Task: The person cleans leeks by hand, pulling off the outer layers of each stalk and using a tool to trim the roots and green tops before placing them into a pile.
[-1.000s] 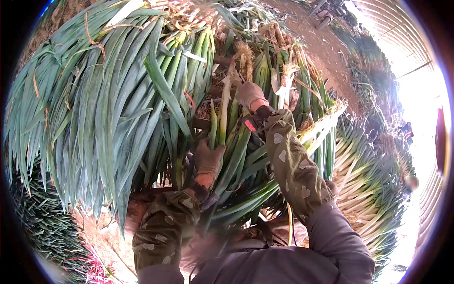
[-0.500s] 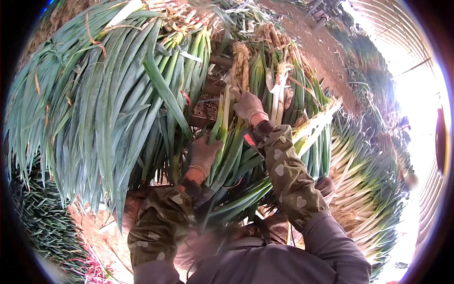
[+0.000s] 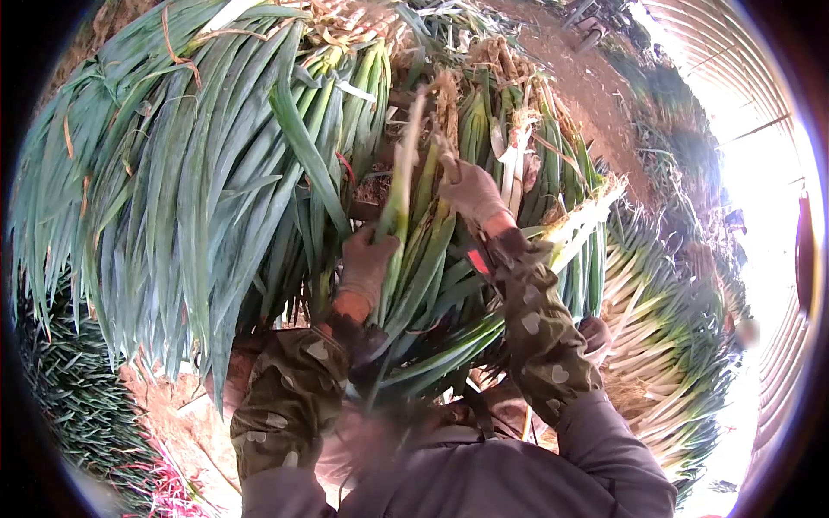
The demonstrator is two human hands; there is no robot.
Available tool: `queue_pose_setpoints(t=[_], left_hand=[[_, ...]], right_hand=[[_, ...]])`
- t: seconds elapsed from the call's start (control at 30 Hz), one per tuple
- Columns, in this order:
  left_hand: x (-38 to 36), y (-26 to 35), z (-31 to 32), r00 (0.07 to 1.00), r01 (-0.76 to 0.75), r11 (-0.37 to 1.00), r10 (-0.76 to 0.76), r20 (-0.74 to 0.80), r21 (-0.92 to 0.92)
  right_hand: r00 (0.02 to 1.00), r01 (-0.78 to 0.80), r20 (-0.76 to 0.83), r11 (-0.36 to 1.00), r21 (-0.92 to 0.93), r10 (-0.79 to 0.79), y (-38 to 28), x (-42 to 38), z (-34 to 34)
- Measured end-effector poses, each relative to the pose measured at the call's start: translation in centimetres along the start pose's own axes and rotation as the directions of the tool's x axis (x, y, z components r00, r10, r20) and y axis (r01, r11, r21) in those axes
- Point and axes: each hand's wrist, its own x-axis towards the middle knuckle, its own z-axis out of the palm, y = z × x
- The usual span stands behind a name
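Note:
My gloved left hand (image 3: 367, 261) is closed round the leaves of a large green onion (image 3: 402, 177), whose pale stalk points up and away from me, slightly blurred. Just to its right is my gloved right hand (image 3: 473, 192), its fingers drawn together beside the stalk's neighbours; what they pinch, if anything, is hidden. More green onions (image 3: 423, 285) lie under and between both hands, leaves toward me. Dry, root-ended stalks (image 3: 446, 104) rise beyond my right fingertips.
A big heap of green onions (image 3: 199, 198) fills the left side. Pale-stalked onions (image 3: 665, 345) lie in a row at right. Pink ties (image 3: 168, 483) are at lower left, near another leafy pile (image 3: 73, 397). Bare soil (image 3: 587, 104) shows beyond.
My left hand has lifted slightly, and the green onion in it now stands out more from the others. My right hand has moved a little right and toward me, away from that stalk.

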Motion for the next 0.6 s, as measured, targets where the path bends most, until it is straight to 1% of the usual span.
queue_pose_setpoints(t=[0.03, 0.07, 0.13, 0.17, 0.2, 0.23, 0.27, 0.3, 0.33, 0.37, 0.4, 0.43, 0.47, 0.5, 0.53, 0.57, 0.6], left_hand=[[1.0, -0.1, -0.5, 1.000, -0.015, 0.998, 0.016, -0.019, 0.054], [2.0, -0.5, -1.0, 0.994, -0.076, 0.991, 0.083, -0.064, 0.112], [3.6, -0.8, -1.8, 0.965, -0.189, 0.954, 0.224, -0.137, 0.234], [3.8, -0.7, -2.1, 0.953, -0.169, 0.876, 0.262, -0.151, 0.451], [3.2, -0.7, -1.7, 0.912, -0.202, 0.783, 0.370, -0.178, 0.589], [2.3, -0.5, -0.8, 0.860, -0.214, 0.668, 0.475, -0.186, 0.713], [1.2, 0.0, 0.1, 0.799, -0.207, 0.535, 0.575, -0.173, 0.819], [-0.4, 1.5, 1.1, 0.643, -0.319, 0.385, 0.759, -0.100, 0.866], [-1.1, 2.4, 1.5, 0.635, -0.442, 0.283, 0.769, 0.074, 0.851], [-1.6, 3.0, 1.8, 0.602, -0.561, 0.183, 0.760, 0.246, 0.808], [-1.8, 3.2, 2.1, 0.543, -0.671, 0.086, 0.733, 0.410, 0.737], [-0.9, 0.6, 2.8, 0.618, -0.675, 0.041, 0.578, 0.533, 0.737], [-1.1, 0.1, 3.4, 0.736, -0.606, 0.100, 0.449, 0.507, 0.790], [-1.5, -0.6, 4.0, 0.831, -0.523, 0.146, 0.306, 0.465, 0.840], [-1.8, -1.1, 4.3, 0.900, -0.430, 0.178, 0.154, 0.407, 0.885], [-1.9, -1.6, 4.3, 0.888, -0.440, 0.075, 0.184, 0.421, 0.895], [-1.4, -2.5, 4.4, 0.898, -0.425, 0.107, 0.172, 0.404, 0.899]], right_hand=[[0.993, 0.062, -0.106, 0.996, 0.067, -0.055, 1.0, -1.9, -0.4], [0.995, 0.031, -0.100, 0.994, 0.103, -0.021, 1.4, -3.8, -1.2], [0.980, 0.083, -0.183, 0.997, 0.010, -0.079, 2.7, -7.4, -1.3], [0.982, 0.091, -0.165, 0.996, 0.014, -0.087, 3.4, -9.2, -1.0], [0.985, 0.097, -0.146, 0.995, 0.021, -0.093, 4.1, -11.0, -0.5], [0.999, 0.025, -0.044, 0.999, 0.035, -0.023, 3.5, -13.4, -1.2], [0.998, -0.028, -0.057, 0.999, 0.043, 0.030, 3.2, -15.4, -0.9], [0.999, 0.024, -0.047, 0.998, 0.062, -0.021, 3.7, -16.9, -0.4], [0.997, 0.075, -0.039, 0.994, 0.083, -0.072, 4.3, -18.3, 0.0], [0.996, 0.088, -0.017, 0.991, 0.100, -0.087, 4.5, -19.5, 0.5], [0.994, 0.104, 0.002, 0.988, 0.117, -0.105, 4.5, -20.4, 1.1], [0.994, 0.108, -0.014, 0.990, 0.094, -0.107, 4.5, -21.1, 1.4], [0.997, 0.074, -0.013, 0.990, 0.124, -0.072, 4.3, -21.7, 1.6], [0.999, 0.040, -0.009, 0.988, 0.152, -0.039, 4.0, -22.2, 1.5], [1.000, 0.008, -0.004, 0.984, 0.179, -0.007, 3.8, -22.7, 1.5], [0.997, 0.080, 0.000, 0.989, 0.123, -0.081, 3.8, -22.9, 1.6], [0.997, 0.072, -0.004, 0.988, 0.137, -0.073, 4.0, -23.3, 1.8]])
